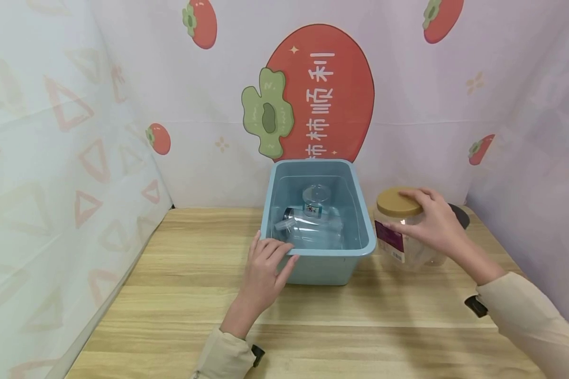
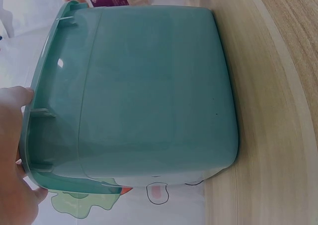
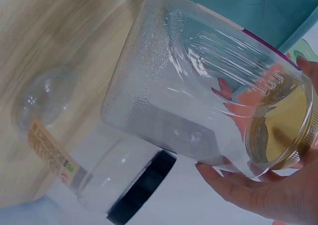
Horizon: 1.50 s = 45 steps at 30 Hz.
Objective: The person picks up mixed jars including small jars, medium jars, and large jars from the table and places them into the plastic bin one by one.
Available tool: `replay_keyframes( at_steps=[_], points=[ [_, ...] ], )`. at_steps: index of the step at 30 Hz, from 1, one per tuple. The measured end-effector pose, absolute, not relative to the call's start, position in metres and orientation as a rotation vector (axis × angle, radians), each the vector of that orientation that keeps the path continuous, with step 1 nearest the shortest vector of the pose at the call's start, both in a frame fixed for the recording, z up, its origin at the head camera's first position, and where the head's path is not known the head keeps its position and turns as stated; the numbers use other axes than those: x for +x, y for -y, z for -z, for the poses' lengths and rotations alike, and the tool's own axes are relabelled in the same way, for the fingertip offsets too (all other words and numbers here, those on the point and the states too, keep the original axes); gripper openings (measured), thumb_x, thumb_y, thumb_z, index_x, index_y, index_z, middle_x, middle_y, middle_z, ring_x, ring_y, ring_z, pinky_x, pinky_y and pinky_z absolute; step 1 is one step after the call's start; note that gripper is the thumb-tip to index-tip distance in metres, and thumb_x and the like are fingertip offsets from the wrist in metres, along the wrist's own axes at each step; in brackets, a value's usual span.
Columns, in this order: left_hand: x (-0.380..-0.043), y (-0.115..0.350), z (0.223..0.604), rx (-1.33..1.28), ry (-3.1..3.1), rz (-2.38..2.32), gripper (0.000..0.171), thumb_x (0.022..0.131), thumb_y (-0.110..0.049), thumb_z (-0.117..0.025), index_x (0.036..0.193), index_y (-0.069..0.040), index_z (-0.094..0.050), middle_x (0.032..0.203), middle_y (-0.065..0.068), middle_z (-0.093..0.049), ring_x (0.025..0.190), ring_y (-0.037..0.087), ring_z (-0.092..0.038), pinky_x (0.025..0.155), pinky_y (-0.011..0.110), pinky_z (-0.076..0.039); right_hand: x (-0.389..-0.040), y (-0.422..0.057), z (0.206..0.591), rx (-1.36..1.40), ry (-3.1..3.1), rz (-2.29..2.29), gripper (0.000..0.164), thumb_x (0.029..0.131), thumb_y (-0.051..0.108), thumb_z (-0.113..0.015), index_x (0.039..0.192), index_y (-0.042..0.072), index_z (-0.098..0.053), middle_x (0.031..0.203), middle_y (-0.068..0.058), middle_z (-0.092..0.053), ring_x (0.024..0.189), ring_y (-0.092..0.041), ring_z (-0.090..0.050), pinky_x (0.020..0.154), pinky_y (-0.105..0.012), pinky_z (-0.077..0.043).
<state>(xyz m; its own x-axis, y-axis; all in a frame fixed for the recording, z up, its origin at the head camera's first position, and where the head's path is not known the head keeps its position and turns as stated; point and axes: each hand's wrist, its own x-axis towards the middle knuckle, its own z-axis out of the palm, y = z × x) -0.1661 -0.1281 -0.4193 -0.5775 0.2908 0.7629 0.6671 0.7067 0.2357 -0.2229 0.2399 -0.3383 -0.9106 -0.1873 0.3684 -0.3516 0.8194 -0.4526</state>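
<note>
My left hand (image 1: 265, 268) grips the near-left corner of a blue plastic bin (image 1: 320, 268), with fingers over the rim and thumb along the front. Inside the bin, a clear jar (image 1: 315, 231) lies on its side. Behind it is a smaller clear jar (image 1: 316, 197) with a printed label. To the right of the bin, my right hand (image 1: 431, 223) holds a large clear jar (image 3: 184, 86) near its top, thumb and fingers spread around its gold screw lid (image 1: 398, 201). This jar bears a purple label (image 1: 390, 237), and droplets show on its inner wall.
Behind the held jar stands another clear jar with a black lid (image 3: 141, 187) and an orange label (image 3: 52, 153). A wooden table (image 1: 194, 295) lies under everything. A printed cloth (image 1: 208, 95) hangs behind the bin, with more cloth at both sides.
</note>
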Motion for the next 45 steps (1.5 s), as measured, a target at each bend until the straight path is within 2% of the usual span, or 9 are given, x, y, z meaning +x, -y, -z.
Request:
replay_keyframes(
  at_steps=[14, 27, 45],
  points=[
    [-0.166, 0.130, 0.419, -0.732, 2.201, 0.664, 0.018, 0.102, -0.022, -0.071, 0.109, -0.007, -0.076, 0.103, 0.005, -0.073, 0.105, 0.027, -0.063, 0.115, 0.069, -0.038, -0.225, -0.238, 0.318, 0.470, 2.688, -0.733, 0.078, 0.080, 0.024, -0.093, 0.143, -0.002, -0.056, 0.141, -0.038, -0.045, 0.124, -0.057, -0.049, 0.093, -0.072, -0.049],
    [-0.164, 0.131, 0.417, -0.731, 2.207, 0.679, 0.016, 0.100, -0.018, -0.074, 0.109, -0.005, -0.075, 0.104, 0.008, -0.072, 0.109, 0.030, -0.063, 0.115, 0.072, -0.037, -0.226, -0.228, 0.294, 0.494, 2.708, -0.707, 0.079, 0.080, 0.030, -0.093, 0.144, 0.000, -0.057, 0.145, -0.036, -0.045, 0.127, -0.056, -0.047, 0.095, -0.071, -0.049],
    [-0.164, 0.129, 0.416, -0.723, 2.188, 0.613, 0.018, 0.096, -0.017, -0.078, 0.109, -0.005, -0.077, 0.104, 0.008, -0.074, 0.109, 0.030, -0.064, 0.113, 0.063, -0.043, -0.227, -0.221, 0.268, 0.471, 2.790, -0.713, 0.080, 0.082, 0.032, -0.092, 0.146, 0.004, -0.054, 0.151, -0.034, -0.038, 0.130, -0.053, -0.046, 0.098, -0.069, -0.048]
  ],
)
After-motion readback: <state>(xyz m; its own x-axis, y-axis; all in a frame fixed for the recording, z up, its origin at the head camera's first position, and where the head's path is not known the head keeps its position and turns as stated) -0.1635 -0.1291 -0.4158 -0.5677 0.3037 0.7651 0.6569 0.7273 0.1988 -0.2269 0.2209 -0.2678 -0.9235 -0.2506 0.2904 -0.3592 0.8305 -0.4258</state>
